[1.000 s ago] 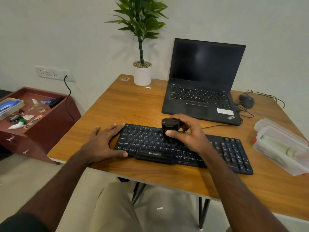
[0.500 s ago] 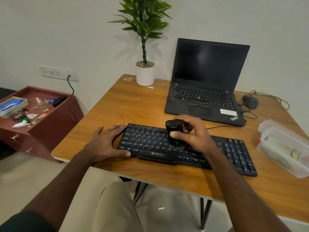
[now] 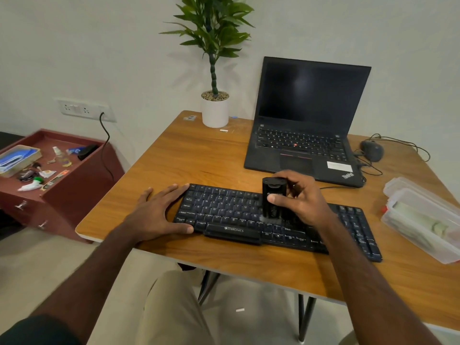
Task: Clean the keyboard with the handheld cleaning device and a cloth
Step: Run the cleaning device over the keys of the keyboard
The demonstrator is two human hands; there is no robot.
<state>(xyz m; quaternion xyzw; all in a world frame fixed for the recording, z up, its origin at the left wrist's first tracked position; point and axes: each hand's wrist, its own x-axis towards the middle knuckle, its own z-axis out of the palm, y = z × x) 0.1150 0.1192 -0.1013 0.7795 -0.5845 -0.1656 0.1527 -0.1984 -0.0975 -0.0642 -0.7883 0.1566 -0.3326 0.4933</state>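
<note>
Fingers (image 3: 276, 199) of the right hand (image 3: 302, 202) were wrapped round the handheld cleaning device (image 3: 273, 200), holding it upright with its pale brush end down on the keyboard (image 3: 224, 212), near the middle of the lower key rows. Left hand (image 3: 159, 215) lay flat, fingers straight and spread, thumb on the keyboard's near-left corner and fingertips at its far-left edge, pinning it to the worktop (image 3: 199, 155). Versus a second ago the device had slid right along the keys and looked pressed closer onto them; left hand hadn't shifted. My read: a brushing pass was underway, middle section covered, right-hand keys and numpad probably still to do. No cloth identifiable anywhere, so the wipe step looked not started. Beyond the right hand sat an open laptop (image 3: 306, 125), screen dark; further right of it a mouse (image 3: 372, 150) with loose cable. Right of the right hand, clear plastic containers (image 3: 423, 215), contents unclear. Beyond the left hand, a potted plant (image 3: 215, 108) in a white pot. Well left of the left hand, off the worktop, a low red cabinet (image 3: 74, 195) with small clutter on top, wall sockets (image 3: 77, 109) above it.
</note>
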